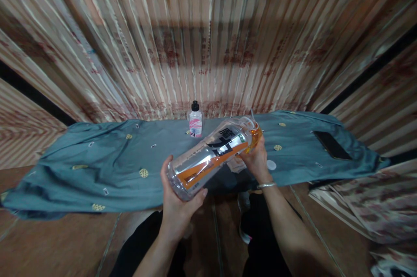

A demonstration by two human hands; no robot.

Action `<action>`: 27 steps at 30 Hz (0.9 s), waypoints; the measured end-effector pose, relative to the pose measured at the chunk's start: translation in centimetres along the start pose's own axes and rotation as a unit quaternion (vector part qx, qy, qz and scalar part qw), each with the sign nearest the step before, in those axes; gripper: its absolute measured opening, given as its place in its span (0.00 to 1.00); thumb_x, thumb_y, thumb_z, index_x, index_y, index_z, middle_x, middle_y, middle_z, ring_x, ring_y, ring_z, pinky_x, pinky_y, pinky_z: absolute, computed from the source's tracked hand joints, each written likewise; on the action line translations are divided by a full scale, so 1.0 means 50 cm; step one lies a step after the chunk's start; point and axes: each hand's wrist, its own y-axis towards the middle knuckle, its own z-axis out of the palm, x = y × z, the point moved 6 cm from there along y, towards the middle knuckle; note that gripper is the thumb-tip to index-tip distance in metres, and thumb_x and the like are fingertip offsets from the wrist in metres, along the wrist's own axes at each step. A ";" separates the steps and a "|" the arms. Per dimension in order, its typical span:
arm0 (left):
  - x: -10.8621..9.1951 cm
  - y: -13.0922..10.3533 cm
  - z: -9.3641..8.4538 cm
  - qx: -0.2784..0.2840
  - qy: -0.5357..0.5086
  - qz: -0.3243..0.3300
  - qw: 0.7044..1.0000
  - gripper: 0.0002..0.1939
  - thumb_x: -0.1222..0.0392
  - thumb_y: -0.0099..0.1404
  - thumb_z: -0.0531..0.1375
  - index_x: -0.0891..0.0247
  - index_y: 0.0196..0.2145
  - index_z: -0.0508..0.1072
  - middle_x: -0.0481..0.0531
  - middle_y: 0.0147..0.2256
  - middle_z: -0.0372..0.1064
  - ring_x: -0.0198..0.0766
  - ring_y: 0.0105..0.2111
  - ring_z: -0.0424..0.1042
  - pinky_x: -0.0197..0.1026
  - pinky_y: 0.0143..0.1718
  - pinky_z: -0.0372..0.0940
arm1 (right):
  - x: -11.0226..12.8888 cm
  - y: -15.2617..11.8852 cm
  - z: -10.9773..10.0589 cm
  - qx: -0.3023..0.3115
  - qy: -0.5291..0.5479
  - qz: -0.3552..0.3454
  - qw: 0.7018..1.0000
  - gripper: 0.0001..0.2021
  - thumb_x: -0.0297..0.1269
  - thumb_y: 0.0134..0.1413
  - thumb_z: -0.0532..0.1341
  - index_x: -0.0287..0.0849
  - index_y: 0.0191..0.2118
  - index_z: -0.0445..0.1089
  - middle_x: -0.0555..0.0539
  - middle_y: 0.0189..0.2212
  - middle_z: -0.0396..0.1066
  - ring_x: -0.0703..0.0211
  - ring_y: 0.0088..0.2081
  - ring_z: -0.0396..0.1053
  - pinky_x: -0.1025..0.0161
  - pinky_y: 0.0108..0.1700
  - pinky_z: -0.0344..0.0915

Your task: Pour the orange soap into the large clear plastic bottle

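Observation:
A large clear bottle [208,159] with an orange, silver and black label lies tilted in the air, its base low at the left and its other end higher at the right. My left hand [177,203] is closed around the base. At the raised end, my right hand [256,159] grips a small amber container [256,136], touching or very close to the large bottle. The fingers of that hand are partly hidden. A round white lid [271,165] rests on the cloth beside my right wrist. Behind the large bottle stands a small clear bottle [195,123] with a black cap and pink label.
A blue-green patterned cloth [114,155] covers the long, narrow table. On its right part lies a black phone [332,144]. Striped, printed curtain-like sheets [202,42] rise behind the table and at both sides. Brown tiles [81,242] form the floor.

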 end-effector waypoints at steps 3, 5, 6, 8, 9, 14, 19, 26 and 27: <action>0.001 -0.001 -0.002 0.000 0.000 0.002 1.000 0.57 0.57 0.46 0.79 0.54 0.68 0.56 0.54 0.53 0.74 0.44 0.48 0.80 0.42 0.50 0.75 | -0.002 0.001 -0.001 0.002 -0.007 0.005 1.000 0.51 0.54 0.46 0.70 0.35 0.70 0.52 0.28 0.61 0.71 0.34 0.60 0.73 0.41 0.60 0.72; 0.002 -0.002 -0.004 -0.001 0.007 0.004 1.000 0.57 0.57 0.46 0.79 0.54 0.68 0.56 0.54 0.52 0.74 0.43 0.46 0.80 0.42 0.49 0.75 | -0.002 0.001 -0.002 0.001 -0.011 0.001 1.000 0.51 0.55 0.46 0.70 0.35 0.70 0.52 0.28 0.61 0.70 0.34 0.60 0.73 0.40 0.60 0.71; 0.002 -0.002 -0.005 0.000 0.008 0.003 1.000 0.57 0.57 0.46 0.80 0.53 0.68 0.56 0.53 0.52 0.74 0.43 0.45 0.80 0.42 0.49 0.75 | -0.002 0.001 -0.002 0.003 -0.012 0.001 1.000 0.52 0.55 0.46 0.70 0.35 0.71 0.51 0.28 0.61 0.70 0.34 0.60 0.73 0.40 0.59 0.72; 0.006 -0.002 -0.005 0.004 0.003 -0.003 1.000 0.57 0.57 0.46 0.80 0.53 0.69 0.56 0.53 0.51 0.74 0.42 0.44 0.80 0.41 0.46 0.76 | -0.003 0.001 -0.002 0.007 -0.012 0.006 1.000 0.52 0.53 0.46 0.70 0.35 0.71 0.50 0.28 0.61 0.70 0.34 0.60 0.73 0.40 0.59 0.72; 0.007 -0.002 -0.005 0.007 -0.002 -0.006 1.000 0.58 0.57 0.47 0.80 0.52 0.69 0.56 0.52 0.51 0.74 0.41 0.43 0.80 0.40 0.45 0.76 | -0.003 0.001 -0.002 0.010 -0.012 0.009 1.000 0.52 0.52 0.46 0.70 0.35 0.71 0.49 0.28 0.61 0.70 0.33 0.60 0.73 0.39 0.59 0.72; 0.011 -0.001 -0.005 0.016 -0.007 0.004 1.000 0.57 0.57 0.48 0.79 0.51 0.69 0.55 0.53 0.51 0.73 0.41 0.43 0.80 0.39 0.45 0.76 | 0.002 0.001 -0.002 0.008 -0.014 0.003 1.000 0.51 0.51 0.45 0.70 0.34 0.71 0.51 0.27 0.63 0.69 0.33 0.61 0.72 0.38 0.61 0.71; 0.007 -0.005 -0.004 0.015 -0.001 -0.009 1.000 0.57 0.57 0.48 0.79 0.51 0.69 0.55 0.53 0.52 0.73 0.41 0.43 0.80 0.40 0.44 0.77 | -0.002 0.001 -0.003 -0.002 -0.014 0.009 1.000 0.49 0.50 0.46 0.69 0.33 0.70 0.52 0.26 0.62 0.70 0.34 0.62 0.71 0.39 0.62 0.70; 0.006 -0.008 -0.001 0.005 -0.016 -0.025 1.000 0.55 0.55 0.47 0.79 0.53 0.67 0.57 0.54 0.52 0.74 0.43 0.43 0.80 0.43 0.45 0.78 | -0.003 0.000 -0.001 -0.010 -0.025 -0.007 1.000 0.47 0.50 0.48 0.67 0.33 0.69 0.52 0.27 0.60 0.72 0.35 0.60 0.73 0.39 0.60 0.72; 0.007 -0.007 -0.002 0.003 -0.016 -0.024 1.000 0.54 0.55 0.47 0.79 0.53 0.66 0.58 0.54 0.53 0.74 0.44 0.45 0.80 0.44 0.46 0.78 | -0.002 -0.001 -0.001 -0.015 -0.034 -0.014 0.999 0.47 0.50 0.48 0.67 0.33 0.69 0.52 0.28 0.60 0.72 0.36 0.60 0.73 0.39 0.59 0.73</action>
